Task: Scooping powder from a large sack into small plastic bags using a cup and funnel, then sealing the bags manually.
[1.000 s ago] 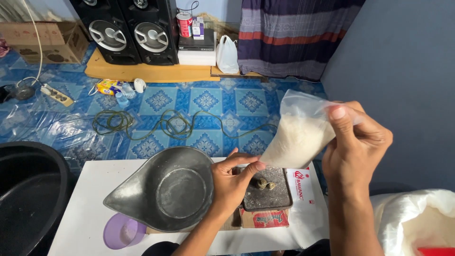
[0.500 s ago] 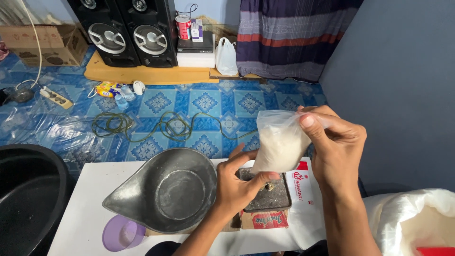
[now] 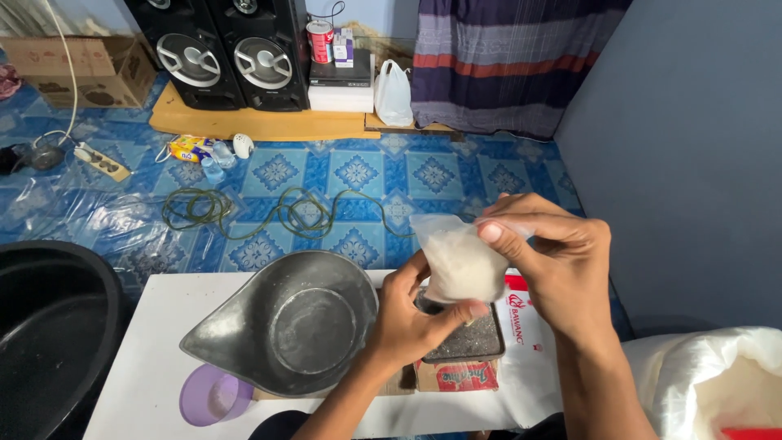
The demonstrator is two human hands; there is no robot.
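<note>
On the white counter (image 3: 155, 326) sat a grey metal scoop-shaped scale pan (image 3: 285, 322), and just right of it a dark flat scale platform (image 3: 468, 342). Above that platform both hands were clamped on a small clear plastic bag of white grains (image 3: 458, 262), the left hand (image 3: 407, 318) cupping its bottom and the right hand (image 3: 554, 269) pinching its top, which seemed twisted shut. Beyond lay a green cord (image 3: 277, 213) coiled on the blue patterned tile floor (image 3: 432, 175).

A small clear plastic bag (image 3: 458, 261), about half full of white grains, is held upright above the scale's dark weight plate (image 3: 466, 339), its top pinched shut and its base cupped from below.
</note>
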